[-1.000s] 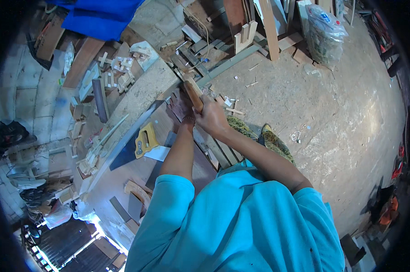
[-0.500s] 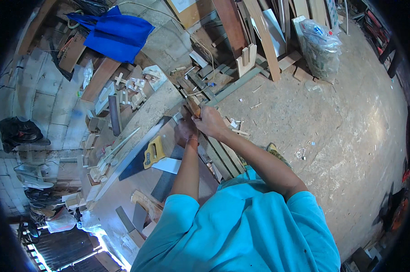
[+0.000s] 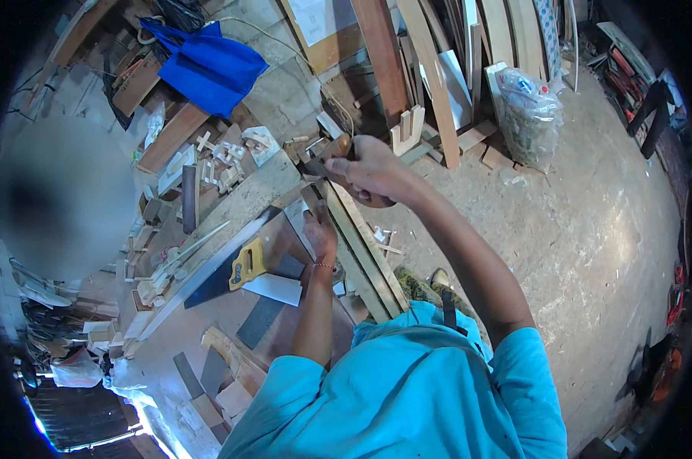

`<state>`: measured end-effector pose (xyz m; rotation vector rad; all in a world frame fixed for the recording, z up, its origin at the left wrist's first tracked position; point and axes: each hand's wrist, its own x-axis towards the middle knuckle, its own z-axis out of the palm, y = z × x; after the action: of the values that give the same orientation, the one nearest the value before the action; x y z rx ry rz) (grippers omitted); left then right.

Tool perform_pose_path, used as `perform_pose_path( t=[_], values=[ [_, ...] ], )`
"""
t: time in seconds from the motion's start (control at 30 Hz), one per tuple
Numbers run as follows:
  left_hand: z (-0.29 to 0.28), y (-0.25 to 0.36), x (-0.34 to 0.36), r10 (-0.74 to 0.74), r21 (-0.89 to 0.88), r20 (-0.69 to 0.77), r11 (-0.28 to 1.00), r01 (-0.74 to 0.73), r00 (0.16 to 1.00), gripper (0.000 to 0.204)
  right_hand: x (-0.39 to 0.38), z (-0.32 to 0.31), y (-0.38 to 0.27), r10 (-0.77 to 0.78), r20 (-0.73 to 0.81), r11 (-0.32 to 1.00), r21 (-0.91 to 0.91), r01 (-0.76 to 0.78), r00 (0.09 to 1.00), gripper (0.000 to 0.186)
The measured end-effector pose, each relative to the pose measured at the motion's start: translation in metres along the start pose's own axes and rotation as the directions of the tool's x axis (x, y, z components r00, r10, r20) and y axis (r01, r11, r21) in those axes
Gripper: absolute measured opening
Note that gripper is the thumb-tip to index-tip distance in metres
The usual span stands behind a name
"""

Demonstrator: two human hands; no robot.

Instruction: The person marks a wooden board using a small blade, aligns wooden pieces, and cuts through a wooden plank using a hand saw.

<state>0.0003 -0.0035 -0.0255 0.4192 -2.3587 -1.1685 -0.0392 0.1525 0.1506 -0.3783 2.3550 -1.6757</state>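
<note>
My right hand [image 3: 372, 172] is closed round the brown wooden handle of a handsaw [image 3: 378, 200]; its dark blade points left, over the far end of the bench. My left hand [image 3: 320, 236] lies lower on the bench with its fingers stretched forward, against a short dark wood strip [image 3: 311, 197]. Whether its fingertips press the strip is hard to make out. Long wooden rails [image 3: 365, 260] run alongside towards my body. Left of my left forearm lies a second saw with a yellow handle [image 3: 248, 263], beside a white board [image 3: 273, 288].
Small wood offcuts [image 3: 227, 161] crowd the bench's far left. A blue bag [image 3: 212, 69] hangs over scraps beyond. Tall planks [image 3: 430, 76] lean at the back, next to a filled clear plastic sack [image 3: 528, 118]. Wood chips litter the concrete floor [image 3: 575, 252] at right.
My right hand has lifted away from my left and moved up and right with the handsaw. My left hand has drawn back slightly, its fingers now straighter.
</note>
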Motion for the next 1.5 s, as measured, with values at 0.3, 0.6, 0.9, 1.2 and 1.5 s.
perform_pose_path(
  t=[0.3,0.6,0.9,1.2,1.5],
  values=[
    [-0.023,0.086,-0.023,0.246,-0.216,0.017,0.947,-0.237,0.969,0.036,-0.085,-0.092,-0.081,-0.006,-0.058,0.999,0.05,0.009,0.998,0.022],
    [0.006,0.126,-0.037,0.487,-0.283,0.171,0.857,-0.431,0.856,0.033,-0.15,-0.139,-0.092,0.025,-0.352,0.997,-0.064,-0.051,0.936,0.024],
    [0.016,0.138,-0.05,0.741,-0.309,0.255,0.672,-0.673,0.622,0.032,-0.171,-0.209,-0.067,0.166,-0.319,0.983,-0.022,-0.182,0.933,0.025],
    [0.021,0.148,-0.061,0.859,-0.368,0.153,0.509,-0.778,0.489,0.021,-0.21,-0.237,-0.062,0.298,-0.375,0.946,-0.005,-0.323,0.878,0.033],
    [-0.004,0.152,-0.051,0.952,-0.325,0.066,0.304,-0.895,0.3,0.047,-0.224,-0.214,-0.003,0.195,-0.578,0.977,0.045,-0.208,0.793,0.029]
  ],
)
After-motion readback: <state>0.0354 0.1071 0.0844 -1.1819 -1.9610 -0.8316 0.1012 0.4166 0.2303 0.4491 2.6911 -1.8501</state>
